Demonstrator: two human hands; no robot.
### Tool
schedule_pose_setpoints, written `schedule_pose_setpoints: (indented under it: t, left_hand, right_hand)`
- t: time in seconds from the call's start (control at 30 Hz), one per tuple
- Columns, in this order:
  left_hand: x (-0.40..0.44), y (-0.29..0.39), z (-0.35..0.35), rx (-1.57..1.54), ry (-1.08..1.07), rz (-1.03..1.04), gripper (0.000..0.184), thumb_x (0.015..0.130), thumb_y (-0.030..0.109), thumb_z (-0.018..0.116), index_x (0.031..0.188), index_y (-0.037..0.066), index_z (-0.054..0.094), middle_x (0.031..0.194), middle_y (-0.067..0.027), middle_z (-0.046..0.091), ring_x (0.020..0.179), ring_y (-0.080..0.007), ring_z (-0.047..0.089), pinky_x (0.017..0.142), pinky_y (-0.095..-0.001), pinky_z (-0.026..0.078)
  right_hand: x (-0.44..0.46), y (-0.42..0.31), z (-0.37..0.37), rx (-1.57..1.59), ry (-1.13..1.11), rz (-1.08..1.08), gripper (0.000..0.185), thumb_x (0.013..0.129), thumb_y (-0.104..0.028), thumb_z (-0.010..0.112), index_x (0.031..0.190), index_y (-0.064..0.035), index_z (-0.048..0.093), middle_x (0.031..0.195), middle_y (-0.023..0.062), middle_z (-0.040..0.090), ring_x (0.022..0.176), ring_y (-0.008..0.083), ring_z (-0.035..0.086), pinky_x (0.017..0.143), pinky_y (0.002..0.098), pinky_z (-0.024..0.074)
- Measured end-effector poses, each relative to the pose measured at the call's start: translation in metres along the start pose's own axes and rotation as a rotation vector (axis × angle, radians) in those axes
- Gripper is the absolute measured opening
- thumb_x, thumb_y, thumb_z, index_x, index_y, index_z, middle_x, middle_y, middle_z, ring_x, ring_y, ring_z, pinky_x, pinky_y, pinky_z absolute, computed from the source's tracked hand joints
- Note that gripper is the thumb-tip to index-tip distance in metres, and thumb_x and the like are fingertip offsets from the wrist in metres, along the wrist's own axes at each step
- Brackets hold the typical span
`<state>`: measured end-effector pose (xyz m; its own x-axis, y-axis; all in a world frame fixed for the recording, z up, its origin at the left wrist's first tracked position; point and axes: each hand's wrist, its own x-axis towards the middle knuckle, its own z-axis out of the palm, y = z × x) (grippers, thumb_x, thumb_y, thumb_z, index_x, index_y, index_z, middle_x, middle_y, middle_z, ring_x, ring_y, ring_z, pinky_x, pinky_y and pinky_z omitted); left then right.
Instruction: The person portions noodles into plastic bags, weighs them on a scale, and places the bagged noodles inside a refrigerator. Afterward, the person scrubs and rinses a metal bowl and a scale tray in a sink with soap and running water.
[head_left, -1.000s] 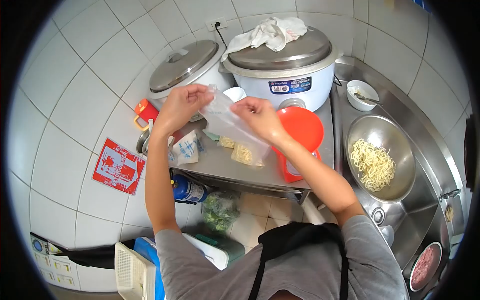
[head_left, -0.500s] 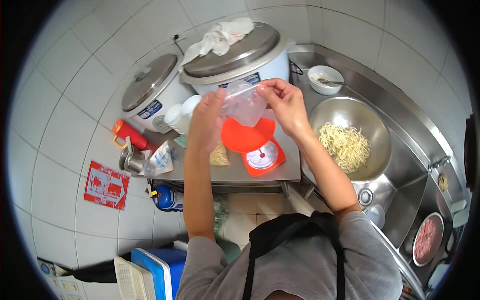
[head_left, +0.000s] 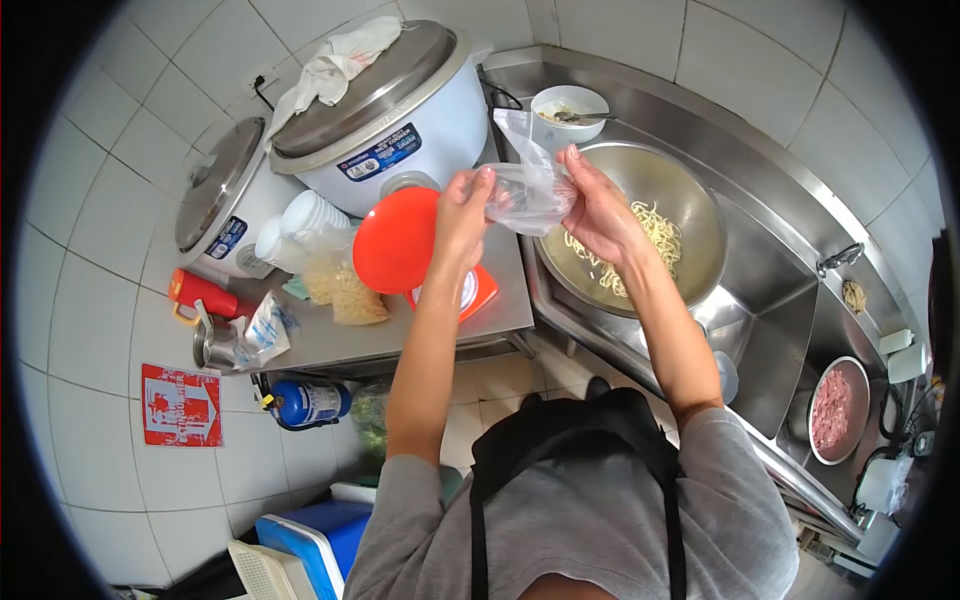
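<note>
Both hands and the plastic bag point(head_left: 535, 192) have swung from over the red scale point(head_left: 483, 297) toward the metal bowl point(head_left: 697, 215). The left hand point(head_left: 464, 213) pinches one side of the bag between thumb and fingers; the right hand point(head_left: 603, 212) is more spread, touching the other side, its grip unclear. Held from both sides, the limp plastic probably keeps its shape better. It hangs in front of the bowl's left rim, near the loose noodles point(head_left: 655, 238). Leftward, filled bags point(head_left: 355, 297) sit beside the scale on the table point(head_left: 508, 266), apparently grouped within easy reach.
</note>
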<state>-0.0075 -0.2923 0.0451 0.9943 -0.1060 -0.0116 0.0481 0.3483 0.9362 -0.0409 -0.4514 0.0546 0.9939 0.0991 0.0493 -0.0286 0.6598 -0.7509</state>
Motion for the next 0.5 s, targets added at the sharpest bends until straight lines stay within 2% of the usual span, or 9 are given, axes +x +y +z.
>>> schedule_pose_setpoints:
  t: [0.03,0.13,0.2,0.27,0.3,0.4,0.43,0.47,0.5]
  left_hand:
    - [0.008,-0.009,-0.002,-0.184,-0.165,-0.041,0.015,0.083,0.016,0.057,0.091,0.006,0.05,0.077,-0.0013,0.055,0.063,-0.0085,0.051,0.063,-0.0252,0.046]
    - [0.023,-0.009,0.003,-0.539,-0.245,-0.252,0.015,0.081,0.012,0.058,0.091,0.006,0.05,0.08,-0.0026,0.055,0.068,-0.0093,0.052,0.067,-0.0255,0.046]
    - [0.02,-0.015,0.015,-0.196,-0.299,-0.107,0.014,0.077,0.006,0.059,0.089,0.006,0.052,0.079,-0.0027,0.055,0.071,-0.0119,0.053,0.065,-0.0277,0.045]
    - [0.015,-0.021,0.023,0.143,-0.331,0.045,0.016,0.073,0.001,0.06,0.087,0.006,0.054,0.079,-0.0029,0.055,0.073,-0.0146,0.054,0.064,-0.0298,0.044]
    - [0.021,-0.028,0.021,0.529,-0.325,0.267,0.012,0.072,-0.004,0.058,0.081,0.004,0.057,0.081,-0.0058,0.053,0.074,-0.0219,0.055,0.066,-0.0352,0.044]
    - [0.029,-0.045,0.017,1.147,-0.139,0.717,0.009,0.071,-0.004,0.056,0.077,0.002,0.059,0.084,-0.0107,0.047,0.073,-0.0286,0.054,0.067,-0.0382,0.045]
    - [0.031,-0.046,0.017,1.245,-0.174,0.793,0.016,0.071,-0.002,0.057,0.086,0.004,0.061,0.088,-0.015,0.043,0.071,-0.0337,0.053,0.066,-0.0391,0.045]
    - [0.035,-0.047,0.019,1.29,-0.181,0.728,0.017,0.071,-0.001,0.058,0.087,0.005,0.061,0.089,-0.0156,0.043,0.073,-0.0341,0.054,0.066,-0.0397,0.045]
    - [0.036,-0.045,0.022,1.337,-0.188,0.657,0.018,0.072,0.0,0.058,0.089,0.005,0.061,0.091,-0.0161,0.044,0.075,-0.0345,0.054,0.066,-0.0402,0.045]
  right_hand:
    - [-0.003,-0.005,-0.001,-0.205,-0.018,-0.004,0.017,0.084,-0.011,0.054,0.098,-0.0037,0.047,0.082,0.0052,0.058,0.073,0.0125,0.057,0.069,0.0241,0.0468]
    - [0.002,-0.005,-0.029,-0.552,0.031,-0.01,0.025,0.074,-0.007,0.064,0.092,-0.0061,0.047,0.075,0.0034,0.056,0.068,0.0105,0.055,0.061,0.0221,0.0441]
    - [0.018,-0.008,-0.059,-0.654,0.07,0.059,0.022,0.072,-0.007,0.064,0.089,-0.0056,0.05,0.075,0.0027,0.055,0.066,0.0099,0.054,0.058,0.022,0.0443]
    - [0.028,-0.016,-0.076,-0.645,0.133,-0.05,0.012,0.07,-0.002,0.06,0.081,-0.0019,0.055,0.071,0.0032,0.056,0.062,0.0099,0.054,0.052,0.0233,0.0456]
    - [0.03,-0.022,-0.081,-0.666,0.15,-0.07,0.01,0.07,-0.001,0.059,0.08,-0.0016,0.056,0.07,0.0028,0.056,0.062,0.01,0.054,0.053,0.0234,0.0464]
    - [0.025,-0.026,-0.087,-0.581,0.062,-0.01,0.013,0.073,-0.003,0.06,0.085,-0.0015,0.055,0.075,0.0025,0.056,0.063,0.0104,0.055,0.057,0.0231,0.0485]
    - [0.02,-0.029,-0.086,-0.529,0.02,0.007,0.014,0.074,-0.004,0.06,0.086,-0.0015,0.054,0.077,0.0027,0.056,0.064,0.0106,0.055,0.058,0.0227,0.0485]
    - [0.019,-0.031,-0.087,-0.479,-0.023,0.022,0.015,0.075,-0.005,0.061,0.088,-0.0015,0.054,0.079,0.0028,0.056,0.065,0.0108,0.055,0.058,0.0223,0.0484]
    - [0.027,-0.028,-0.109,-0.449,-0.13,0.053,0.034,0.075,-0.013,0.065,0.104,-0.0029,0.051,0.091,0.0069,0.055,0.075,0.0139,0.056,0.064,0.0258,0.0495]
